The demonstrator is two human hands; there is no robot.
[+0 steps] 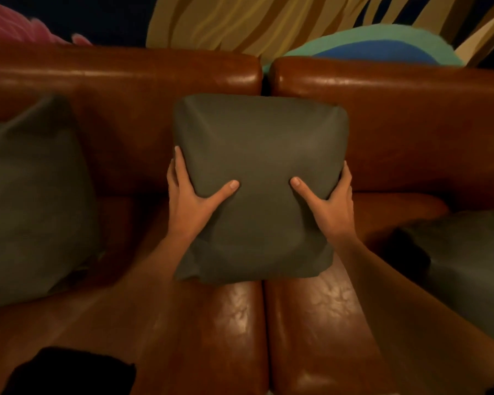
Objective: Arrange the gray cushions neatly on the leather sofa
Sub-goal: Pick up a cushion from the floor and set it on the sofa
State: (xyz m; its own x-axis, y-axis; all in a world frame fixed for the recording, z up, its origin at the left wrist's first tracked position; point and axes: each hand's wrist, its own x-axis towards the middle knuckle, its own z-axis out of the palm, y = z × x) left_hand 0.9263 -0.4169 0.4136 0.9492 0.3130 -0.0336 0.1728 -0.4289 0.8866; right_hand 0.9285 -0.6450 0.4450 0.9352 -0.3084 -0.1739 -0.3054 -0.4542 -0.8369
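A gray cushion point(257, 155) stands in the middle of the brown leather sofa point(311, 323), leaning against the backrest over the gap between the two back sections. My left hand point(188, 195) grips its left edge, thumb pressed into the front and fingers round the side. My right hand point(331, 198) grips the right edge the same way. A second gray cushion point(32, 201) leans against the backrest at the left. A third gray cushion point(468, 260) lies on the seat at the right, partly cut off by the frame edge.
Behind the sofa hangs a wall painting with yellow streaks point(254, 21) and a blue-green shape point(377, 49). A pink shape point(15, 24) shows at the top left. A dark object point(69, 372) sits at the bottom left by the seat's front edge.
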